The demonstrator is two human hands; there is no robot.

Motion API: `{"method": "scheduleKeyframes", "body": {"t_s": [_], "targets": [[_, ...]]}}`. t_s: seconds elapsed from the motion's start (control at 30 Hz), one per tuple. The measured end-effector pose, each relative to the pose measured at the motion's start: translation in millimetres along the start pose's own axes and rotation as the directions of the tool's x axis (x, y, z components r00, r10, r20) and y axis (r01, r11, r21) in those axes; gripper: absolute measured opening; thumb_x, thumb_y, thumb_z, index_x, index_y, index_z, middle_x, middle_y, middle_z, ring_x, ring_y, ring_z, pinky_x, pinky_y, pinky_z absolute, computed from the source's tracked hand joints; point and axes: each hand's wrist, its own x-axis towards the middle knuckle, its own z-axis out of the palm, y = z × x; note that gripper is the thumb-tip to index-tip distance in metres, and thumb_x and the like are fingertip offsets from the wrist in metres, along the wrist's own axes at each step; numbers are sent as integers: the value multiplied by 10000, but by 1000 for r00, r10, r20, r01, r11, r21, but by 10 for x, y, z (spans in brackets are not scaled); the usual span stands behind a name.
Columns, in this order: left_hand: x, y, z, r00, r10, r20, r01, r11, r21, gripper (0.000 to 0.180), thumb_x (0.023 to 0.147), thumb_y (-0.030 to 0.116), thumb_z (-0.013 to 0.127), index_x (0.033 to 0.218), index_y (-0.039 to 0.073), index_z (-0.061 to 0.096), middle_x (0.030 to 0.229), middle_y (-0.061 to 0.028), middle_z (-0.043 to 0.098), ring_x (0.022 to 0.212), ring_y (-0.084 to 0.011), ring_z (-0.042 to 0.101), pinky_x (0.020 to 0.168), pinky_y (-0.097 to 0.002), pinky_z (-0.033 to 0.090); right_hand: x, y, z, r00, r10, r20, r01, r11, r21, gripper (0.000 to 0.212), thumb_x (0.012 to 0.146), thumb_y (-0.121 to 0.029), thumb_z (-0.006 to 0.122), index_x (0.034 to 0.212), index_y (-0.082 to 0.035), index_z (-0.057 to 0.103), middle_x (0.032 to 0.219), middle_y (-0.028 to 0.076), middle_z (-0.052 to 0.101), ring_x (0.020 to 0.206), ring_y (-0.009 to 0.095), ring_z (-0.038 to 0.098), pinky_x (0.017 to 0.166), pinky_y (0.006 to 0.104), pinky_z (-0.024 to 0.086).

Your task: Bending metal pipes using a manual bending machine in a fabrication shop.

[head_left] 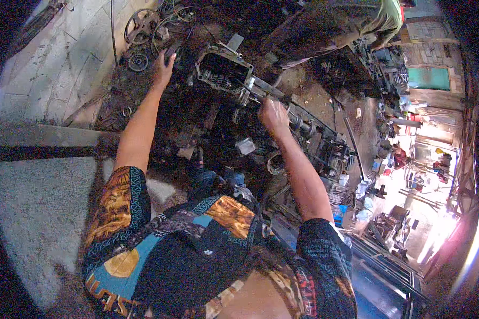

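A lathe-like machine stretches before me, its top housing (222, 86) uncovered to show dark gears (218, 78) inside. My right hand (274, 115) is closed in a fist just right of this housing. A thin rod (254, 97) runs from the housing's edge to the fist, and the fingers seem wrapped round its end. Further left, my left hand (164, 68) is at the machine's left end, thumb apart from the fingers, around a dark part (171, 51) whose kind I cannot make out. Shadow hides much of the machine's front.
Another person's trousered leg (319, 34) is beyond the machine. A spoked wheel (140, 26) and a smaller round wheel (138, 62) are by the left wall. A clear container (245, 146) sits below the housing. Cluttered tools and parts (394, 223) line the bright right side.
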Motion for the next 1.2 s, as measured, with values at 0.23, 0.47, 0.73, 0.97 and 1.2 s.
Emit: {"method": "scheduleKeyframes", "body": {"t_s": [0.23, 0.47, 0.73, 0.97, 1.2], "targets": [[134, -276, 17, 967, -177, 183, 157, 980, 121, 600, 903, 471, 494, 1260, -11, 476, 1219, -255, 531, 1118, -403, 511, 920, -445, 419, -57, -526, -504, 994, 55, 91, -56, 998, 10, 250, 818, -132, 433, 915, -9, 628, 907, 254, 635, 869, 421, 620, 764, 505, 491], [194, -222, 126, 964, -192, 185, 159, 971, 180, 665, 883, 542, 474, 1238, -20, 494, 1179, -249, 560, 1087, -408, 532, 917, -447, 424, 182, -765, -499, 992, 3, 127, 7, 997, -76, 252, 838, -157, 431, 910, -12, 624, 905, 230, 646, 863, 408, 634, 747, 503, 505], [140, -363, 166, 988, -153, 35, 139, 955, 262, 623, 884, 541, 460, 1212, 15, 519, 1098, -245, 599, 1005, -414, 572, 859, -471, 447, 383, -1379, -548, 977, -174, 126, 212, 880, -426, 168, 793, -193, 531, 771, -114, 677, 790, 95, 687, 746, 278, 685, 540, 414, 521], [-25, 29, 28, 988, -155, 20, 148, 969, 199, 551, 880, 500, 504, 1194, 50, 547, 1019, -224, 631, 922, -380, 615, 798, -447, 490, 539, -1544, -297, 954, -147, 262, 269, 808, -524, 144, 774, -156, 579, 783, -145, 723, 811, 36, 701, 742, 224, 689, 565, 350, 529], [30, -180, 120, 994, -109, 24, 100, 962, 256, 567, 889, 527, 463, 1184, 52, 554, 942, -206, 654, 854, -383, 631, 748, -449, 509, 474, -956, -764, 944, -228, 239, 308, 870, -386, 165, 809, -128, 517, 853, -74, 666, 842, 173, 675, 755, 316, 679, 620, 429, 549]]}}
